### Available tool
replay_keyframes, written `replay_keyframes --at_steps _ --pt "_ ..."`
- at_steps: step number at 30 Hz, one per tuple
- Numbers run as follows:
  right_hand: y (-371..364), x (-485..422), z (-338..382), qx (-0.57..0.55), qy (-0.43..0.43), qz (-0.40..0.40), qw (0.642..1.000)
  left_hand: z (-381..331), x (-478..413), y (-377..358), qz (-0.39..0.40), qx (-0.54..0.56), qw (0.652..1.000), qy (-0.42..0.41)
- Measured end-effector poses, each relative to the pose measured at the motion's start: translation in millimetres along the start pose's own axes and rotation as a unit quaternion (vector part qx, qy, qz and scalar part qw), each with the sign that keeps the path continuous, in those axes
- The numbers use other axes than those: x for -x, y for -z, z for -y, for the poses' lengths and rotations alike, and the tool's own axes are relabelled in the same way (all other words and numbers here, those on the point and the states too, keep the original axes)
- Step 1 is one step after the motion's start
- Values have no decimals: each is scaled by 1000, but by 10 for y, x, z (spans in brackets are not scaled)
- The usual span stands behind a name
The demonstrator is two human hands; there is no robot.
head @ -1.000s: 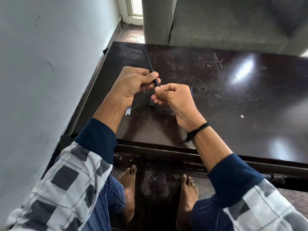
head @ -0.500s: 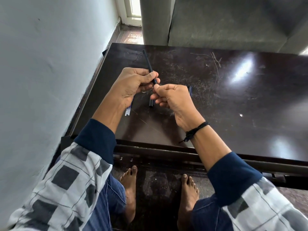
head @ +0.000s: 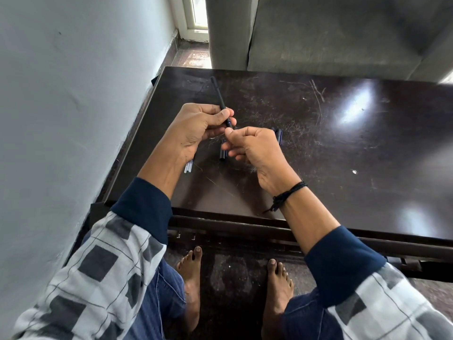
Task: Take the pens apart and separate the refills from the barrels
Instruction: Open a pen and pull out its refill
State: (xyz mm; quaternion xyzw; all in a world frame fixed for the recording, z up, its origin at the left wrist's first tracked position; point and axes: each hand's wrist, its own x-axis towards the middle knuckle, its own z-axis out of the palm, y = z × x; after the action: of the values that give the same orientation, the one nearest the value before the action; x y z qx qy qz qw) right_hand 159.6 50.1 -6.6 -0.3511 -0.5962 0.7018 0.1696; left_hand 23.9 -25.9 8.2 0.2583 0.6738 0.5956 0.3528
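Person seated at a dark brown table [head: 318,168], wall to their left, grey sofa [head: 331,33] beyond the far edge. One black pen [head: 220,96] held up off the tabletop, slanting away from the person and to their left, ridged cap end farthest out. Left hand [head: 201,128] curled round the pen's lower part, thumb laid over the barrel. Right hand [head: 255,153] meets it from the right, thumb and forefinger pinched together on the pen's near tip, other fingers curled under; the two hands almost touch. Any print on the barrel is too small to read. On the table: clear refills [head: 188,166], two ends showing side by side from beneath the left wrist, the rest hidden. Black barrels [head: 222,155] lying just below the right hand's fingers, near ends only in sight, seemingly two but I cannot be sure. Dark blue pieces [head: 279,136] past the right hand's knuckles, mostly covered, number cannot be told. One black cord wristband [head: 289,192] on the right wrist. Sleeves checked grey and white with navy cuffs. Two bare feet [head: 191,273] on the floor under the table edge.
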Motion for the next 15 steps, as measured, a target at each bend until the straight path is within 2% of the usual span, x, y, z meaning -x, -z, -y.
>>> replay_keyframes --at_steps 6,15 --pt "-43 -16 13 -9 -33 10 999 6 0 12 -6 8 1000 4" --pt "-4 10 11 -8 -2 -5 1000 8 5 -9 4 13 1000 0"
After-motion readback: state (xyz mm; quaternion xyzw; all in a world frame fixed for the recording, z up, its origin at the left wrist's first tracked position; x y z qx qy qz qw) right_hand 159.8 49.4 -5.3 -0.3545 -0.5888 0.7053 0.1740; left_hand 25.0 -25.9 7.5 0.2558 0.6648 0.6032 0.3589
